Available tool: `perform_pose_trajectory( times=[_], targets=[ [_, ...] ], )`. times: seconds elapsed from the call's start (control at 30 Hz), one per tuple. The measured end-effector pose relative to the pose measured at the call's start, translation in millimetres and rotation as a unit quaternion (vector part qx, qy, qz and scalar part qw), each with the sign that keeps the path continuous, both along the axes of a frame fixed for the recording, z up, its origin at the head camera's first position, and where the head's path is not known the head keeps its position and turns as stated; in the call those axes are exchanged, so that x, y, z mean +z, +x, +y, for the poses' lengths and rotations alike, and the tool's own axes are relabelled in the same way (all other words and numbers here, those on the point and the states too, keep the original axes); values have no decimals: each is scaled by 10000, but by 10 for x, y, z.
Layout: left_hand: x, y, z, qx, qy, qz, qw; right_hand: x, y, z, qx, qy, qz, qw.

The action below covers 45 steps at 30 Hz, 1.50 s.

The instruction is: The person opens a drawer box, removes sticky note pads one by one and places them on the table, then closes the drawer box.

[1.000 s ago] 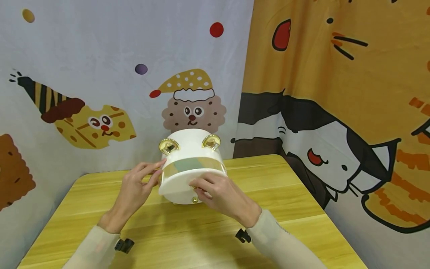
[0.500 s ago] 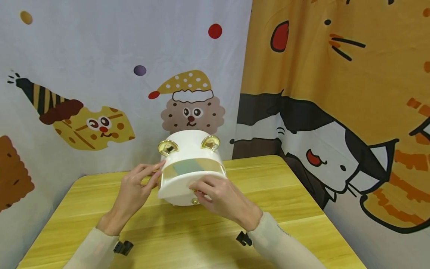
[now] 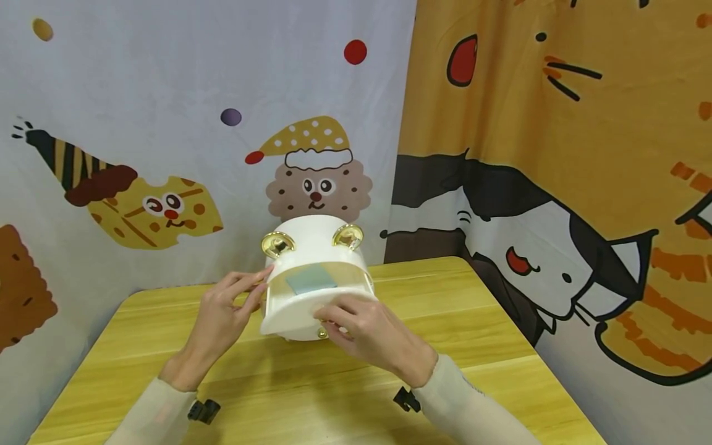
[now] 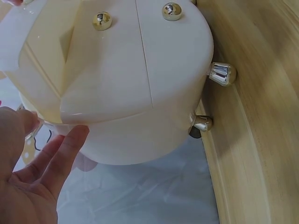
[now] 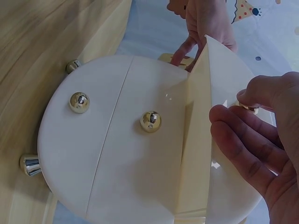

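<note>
1. Box (image 3: 319,238) stood near the surface's (image 3: 289,395) far edge; surface extended past it on both sides and well forward.
2. Top drawer (image 3: 289,318) was partway out.
3. Right hand (image 3: 367,324) pinched its knob (image 5: 252,110), mostly hidden by the fingers.
4. Left hand (image 3: 225,306): fingers straight, touching box's side.
5. Blue-green patch (image 3: 311,279) in opening: unidentifiable.

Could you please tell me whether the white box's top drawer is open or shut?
Open: the top drawer juts out beyond the middle drawer of the white box, and the right hand pinches its gold knob.
</note>
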<state>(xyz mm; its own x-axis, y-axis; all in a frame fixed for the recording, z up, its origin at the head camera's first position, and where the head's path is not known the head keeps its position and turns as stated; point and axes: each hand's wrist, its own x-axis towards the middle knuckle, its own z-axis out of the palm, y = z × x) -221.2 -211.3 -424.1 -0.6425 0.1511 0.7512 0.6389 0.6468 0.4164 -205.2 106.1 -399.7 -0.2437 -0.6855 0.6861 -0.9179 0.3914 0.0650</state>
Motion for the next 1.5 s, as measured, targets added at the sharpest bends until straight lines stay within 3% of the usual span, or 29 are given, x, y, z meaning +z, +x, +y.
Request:
perform_pose_trajectory(
  times=[0.4, 1.5],
  targets=[
    [13, -30, -33, 117, -122, 100, 9998, 27, 46, 20, -17, 83, 59, 9999],
    [-45, -21, -38, 112, -111, -119, 9998, -17, 185, 60, 53, 129, 104, 9998]
  ],
)
